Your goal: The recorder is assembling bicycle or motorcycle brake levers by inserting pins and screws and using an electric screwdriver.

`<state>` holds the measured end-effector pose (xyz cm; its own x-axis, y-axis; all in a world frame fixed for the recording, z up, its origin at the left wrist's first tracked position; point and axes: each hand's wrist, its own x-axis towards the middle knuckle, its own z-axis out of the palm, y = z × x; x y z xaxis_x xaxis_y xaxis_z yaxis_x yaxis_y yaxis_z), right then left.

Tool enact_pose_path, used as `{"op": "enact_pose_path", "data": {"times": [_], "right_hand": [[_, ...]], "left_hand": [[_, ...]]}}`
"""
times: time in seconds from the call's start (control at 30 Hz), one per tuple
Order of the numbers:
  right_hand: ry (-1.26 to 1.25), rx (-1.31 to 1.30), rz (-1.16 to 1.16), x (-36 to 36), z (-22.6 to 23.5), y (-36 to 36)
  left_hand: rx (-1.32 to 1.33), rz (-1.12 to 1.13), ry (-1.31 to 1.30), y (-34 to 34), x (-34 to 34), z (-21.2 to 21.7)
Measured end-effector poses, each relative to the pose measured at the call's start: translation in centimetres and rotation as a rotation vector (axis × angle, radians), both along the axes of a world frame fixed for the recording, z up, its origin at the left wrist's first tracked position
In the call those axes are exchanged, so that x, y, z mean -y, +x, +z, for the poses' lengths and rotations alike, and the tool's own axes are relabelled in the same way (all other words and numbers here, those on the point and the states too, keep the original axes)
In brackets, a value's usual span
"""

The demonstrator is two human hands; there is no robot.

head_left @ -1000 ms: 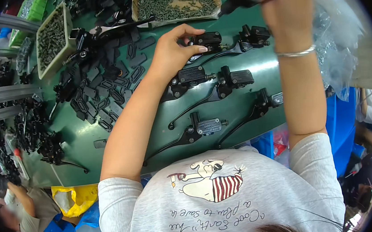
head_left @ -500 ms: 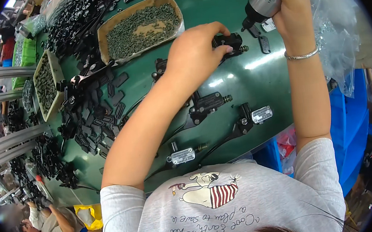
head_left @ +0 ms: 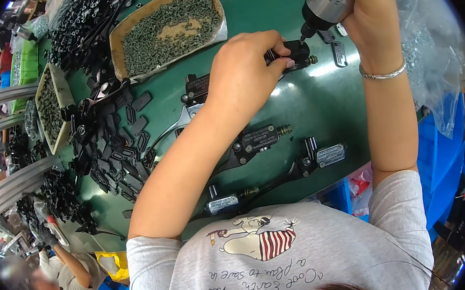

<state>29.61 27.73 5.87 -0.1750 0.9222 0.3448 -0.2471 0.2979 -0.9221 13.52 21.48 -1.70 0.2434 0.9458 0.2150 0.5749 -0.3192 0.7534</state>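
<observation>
My left hand (head_left: 247, 65) pinches a black brake lever's fluid reservoir (head_left: 297, 51) between thumb and fingers, steadying it on the green table. My right hand (head_left: 369, 25) is wrapped round a silver and black power screwdriver (head_left: 331, 4), its bit pointing down. The bit's tip meets the top of the reservoir near its right end, though exact contact is hard to see. Below my left forearm lie more brake levers: one with a black cap (head_left: 260, 138), one with a silvery top (head_left: 331, 155) and another silvery-topped one (head_left: 224, 204) by my shirt.
A cardboard tray (head_left: 175, 65) of small screws stands beyond my left hand. Loose black caps (head_left: 114, 165) are heaped at the left, near a pale bin (head_left: 65, 97). Clear plastic bags (head_left: 431, 59) lie right of my right forearm. A co-worker (head_left: 74, 272) is at lower left.
The screwdriver's bit has come down from just above and beside the reservoir onto its top. My left hand still grips the reservoir, which now sits slightly further right. The whole view has shifted a little.
</observation>
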Motion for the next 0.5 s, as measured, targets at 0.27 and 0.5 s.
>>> {"op": "enact_pose_path", "data": {"times": [0.27, 0.5], "right_hand": [[-0.105, -1.141, 0.879, -2.7, -3.6, -1.8], [0.047, -0.035, 0.307, -2.6, -2.5, 4.3]], "left_hand": [[-0.021, 0.005, 0.011, 0.2, 0.0, -0.4], [0.056, 0.022, 0.047, 0.6, -0.1, -0.9]]}}
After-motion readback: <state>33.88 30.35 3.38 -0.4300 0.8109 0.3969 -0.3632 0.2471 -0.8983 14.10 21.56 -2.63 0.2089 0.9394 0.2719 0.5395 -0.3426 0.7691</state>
